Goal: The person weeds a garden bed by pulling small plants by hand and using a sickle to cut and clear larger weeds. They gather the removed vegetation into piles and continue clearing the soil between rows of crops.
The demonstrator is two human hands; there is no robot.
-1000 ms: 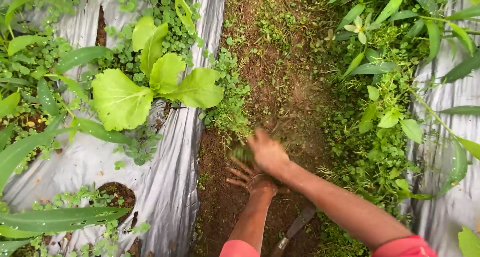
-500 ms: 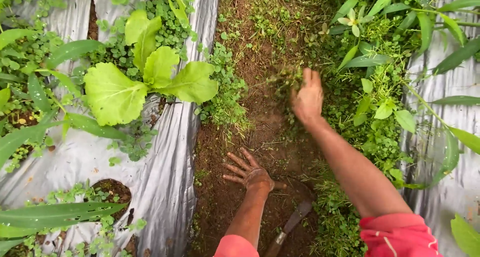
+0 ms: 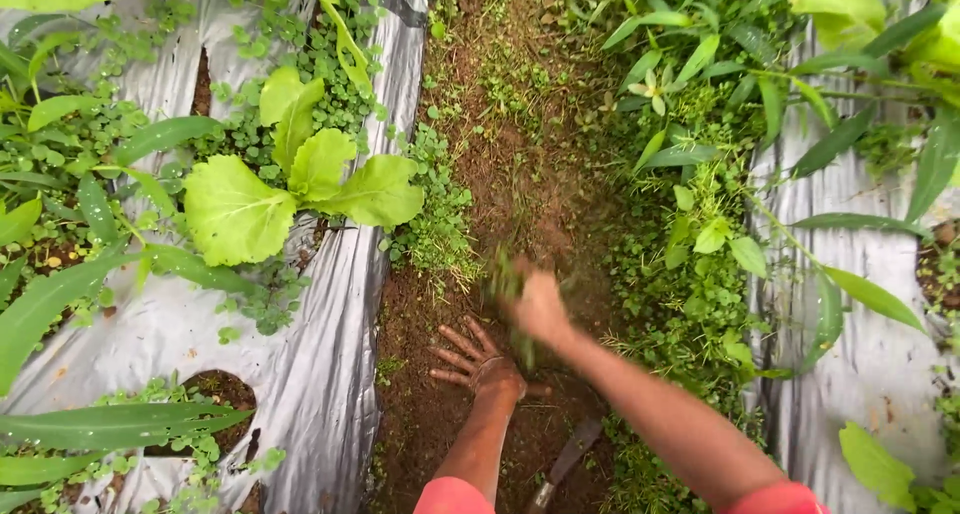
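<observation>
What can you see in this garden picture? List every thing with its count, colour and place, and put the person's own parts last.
Soil path: one, brown, down the middle.
Plastic sheets: two, silver-grey, one on each side of the path.
Leafy plant: one, light green, growing through the left sheet.
Weeds: many, green, along the path's right edge and in the sheet holes.
Knife: one, dark blade, lying on the soil at the bottom.
Clump: one, green, blurred, at the right hand.
Sleeves: two, red-pink, bottom edge.
Left hand: open, fingers spread flat on the soil.
Right hand: blurred, closed on the clump above the path.
</observation>
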